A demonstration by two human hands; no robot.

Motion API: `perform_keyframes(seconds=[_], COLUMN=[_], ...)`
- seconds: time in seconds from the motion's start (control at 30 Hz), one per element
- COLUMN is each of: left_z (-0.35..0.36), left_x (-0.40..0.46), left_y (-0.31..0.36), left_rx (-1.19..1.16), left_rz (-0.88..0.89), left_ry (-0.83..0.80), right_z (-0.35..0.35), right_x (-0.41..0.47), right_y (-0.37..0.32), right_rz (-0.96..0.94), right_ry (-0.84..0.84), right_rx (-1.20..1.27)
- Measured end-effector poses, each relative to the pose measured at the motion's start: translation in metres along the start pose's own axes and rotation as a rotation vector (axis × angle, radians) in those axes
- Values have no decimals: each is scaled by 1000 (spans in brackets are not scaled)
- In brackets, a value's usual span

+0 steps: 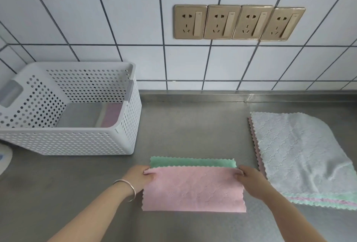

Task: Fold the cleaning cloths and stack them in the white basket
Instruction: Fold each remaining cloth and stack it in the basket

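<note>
Both hands are on the pink-and-green cloth (193,187) lying on the steel table (193,125), close to the near edge. The left hand (139,177) pinches the upper left corner, thumb and fingers closed on the fabric; the right hand (249,179) does the same at the upper right corner. Both grips are closed small, holding just the corners of the pink layer, with a strip of green showing behind the pink edge. It looks like a fold in the making, the pink edge being brought toward the green one.

This cloth should be very light and completely limp, a fluffy microfibre weave with zigzag-cut edges. It will sag in the middle if lifted by one point, so two corners at once is the right hold, keeping the edge taut between them. The nap should cling a little to itself, which helps a fold stay put.

To the right, near but apart, waits a pile of unfolded cloths (301,154), a pale one on top. The white basket (77,141) stands at the left against the tiled wall, with what seem to be folded cloths (90,115), grey and pink, already lying in the bottom.
</note>
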State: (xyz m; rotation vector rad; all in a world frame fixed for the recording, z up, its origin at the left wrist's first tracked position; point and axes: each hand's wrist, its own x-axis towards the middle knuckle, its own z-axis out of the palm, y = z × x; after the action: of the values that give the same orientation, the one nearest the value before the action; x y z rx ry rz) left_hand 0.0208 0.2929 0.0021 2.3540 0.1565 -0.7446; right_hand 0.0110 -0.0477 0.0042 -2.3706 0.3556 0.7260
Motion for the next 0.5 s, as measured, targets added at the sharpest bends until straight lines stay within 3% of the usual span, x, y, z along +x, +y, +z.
perform_keyframes(seconds=[0.17,0.5], left_z=[11,24], left_x=[26,51], left_y=[3,-11], left_rx=[-21,-62], left_rz=[-149,-211], left_ry=[137,230], right_z=[12,21], right_x=[17,33], right_y=[-14,-14], right_rz=[68,126], right_ry=[112,202], right_rx=[54,89])
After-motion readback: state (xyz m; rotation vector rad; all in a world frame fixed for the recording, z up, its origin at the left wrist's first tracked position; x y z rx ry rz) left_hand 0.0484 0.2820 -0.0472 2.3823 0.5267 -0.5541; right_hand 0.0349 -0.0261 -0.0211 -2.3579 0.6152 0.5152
